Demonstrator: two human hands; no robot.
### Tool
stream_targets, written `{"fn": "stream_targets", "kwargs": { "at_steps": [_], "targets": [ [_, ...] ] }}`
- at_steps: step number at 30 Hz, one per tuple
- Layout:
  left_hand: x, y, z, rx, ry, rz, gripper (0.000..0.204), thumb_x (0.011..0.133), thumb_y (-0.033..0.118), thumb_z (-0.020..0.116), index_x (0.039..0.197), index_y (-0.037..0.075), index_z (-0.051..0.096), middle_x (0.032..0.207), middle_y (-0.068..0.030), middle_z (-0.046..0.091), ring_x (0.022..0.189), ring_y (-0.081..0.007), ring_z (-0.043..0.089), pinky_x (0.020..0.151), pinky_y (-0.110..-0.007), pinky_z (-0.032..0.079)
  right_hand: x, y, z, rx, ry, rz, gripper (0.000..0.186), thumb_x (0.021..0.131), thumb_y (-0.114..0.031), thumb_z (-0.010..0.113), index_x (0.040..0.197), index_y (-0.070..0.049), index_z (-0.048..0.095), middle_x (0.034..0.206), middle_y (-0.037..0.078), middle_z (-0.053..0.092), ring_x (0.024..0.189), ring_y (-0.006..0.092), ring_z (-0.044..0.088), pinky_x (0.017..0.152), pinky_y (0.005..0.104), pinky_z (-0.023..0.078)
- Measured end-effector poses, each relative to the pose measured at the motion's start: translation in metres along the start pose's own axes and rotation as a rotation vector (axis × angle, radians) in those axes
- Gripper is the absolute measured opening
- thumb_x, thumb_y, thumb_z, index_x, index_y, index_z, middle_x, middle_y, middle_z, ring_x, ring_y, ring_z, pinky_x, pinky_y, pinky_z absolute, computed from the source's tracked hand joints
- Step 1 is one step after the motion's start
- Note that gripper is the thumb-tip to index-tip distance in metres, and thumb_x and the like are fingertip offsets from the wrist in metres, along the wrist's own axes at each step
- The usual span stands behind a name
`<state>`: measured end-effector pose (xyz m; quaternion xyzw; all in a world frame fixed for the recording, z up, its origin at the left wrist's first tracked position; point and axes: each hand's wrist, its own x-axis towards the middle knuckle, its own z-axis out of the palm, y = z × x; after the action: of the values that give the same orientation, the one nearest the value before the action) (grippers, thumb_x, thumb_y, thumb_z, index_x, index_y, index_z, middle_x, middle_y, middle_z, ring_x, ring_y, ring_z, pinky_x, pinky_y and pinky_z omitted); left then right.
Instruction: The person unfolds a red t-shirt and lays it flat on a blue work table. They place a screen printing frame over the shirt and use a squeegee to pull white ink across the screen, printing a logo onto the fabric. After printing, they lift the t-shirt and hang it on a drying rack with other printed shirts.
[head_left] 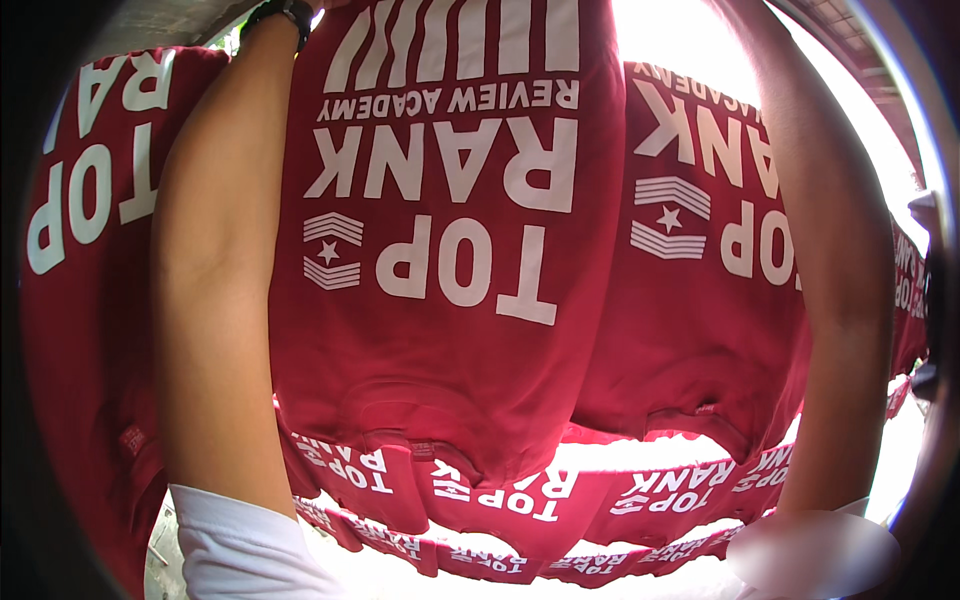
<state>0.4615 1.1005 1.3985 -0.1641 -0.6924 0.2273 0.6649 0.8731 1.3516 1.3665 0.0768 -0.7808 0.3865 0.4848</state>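
Both my arms reach upward on either side of a red T-shirt (440, 380) that hangs upside down, collar at the bottom, with white printed lettering and a chevron-and-star emblem. My left forearm (215, 250) runs up along its left edge, with a black wristband (285, 12) at the frame's top. Along the shirt's right side, my right forearm (830, 250) rises in front of a second red shirt (690, 340). Both hands are cut off above the top edge, so what they hold is hidden. A white sleeve (240, 550) covers my left upper arm.
A third red shirt (80, 300) hangs at the left. Further rows of the same red shirts (500, 500) hang lower down behind. Strong daylight glare (680, 40) fills the top right, beside a roof edge (870, 60).
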Motion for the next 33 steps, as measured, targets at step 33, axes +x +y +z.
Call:
{"fn": "stream_targets", "kwargs": {
  "at_steps": [33],
  "targets": [
    [0.013, 0.005, 0.015, -1.349, -0.172, -0.237, 0.010, 0.100, 0.013, 0.065, 0.103, 0.007, 0.073, 0.092, -0.0088, 0.070, 0.084, -0.0225, 0.071, 0.084, -0.046, 0.065, 0.037, 0.014, 0.029, -0.655, -0.298, 0.062, 0.051, 0.097, 0.011, 0.048, 0.148, 0.012, 0.049, 0.165, 0.026, 0.041, 0.145, 0.0332, 0.054, 0.121, 0.0392, 0.048]
  ]
}}
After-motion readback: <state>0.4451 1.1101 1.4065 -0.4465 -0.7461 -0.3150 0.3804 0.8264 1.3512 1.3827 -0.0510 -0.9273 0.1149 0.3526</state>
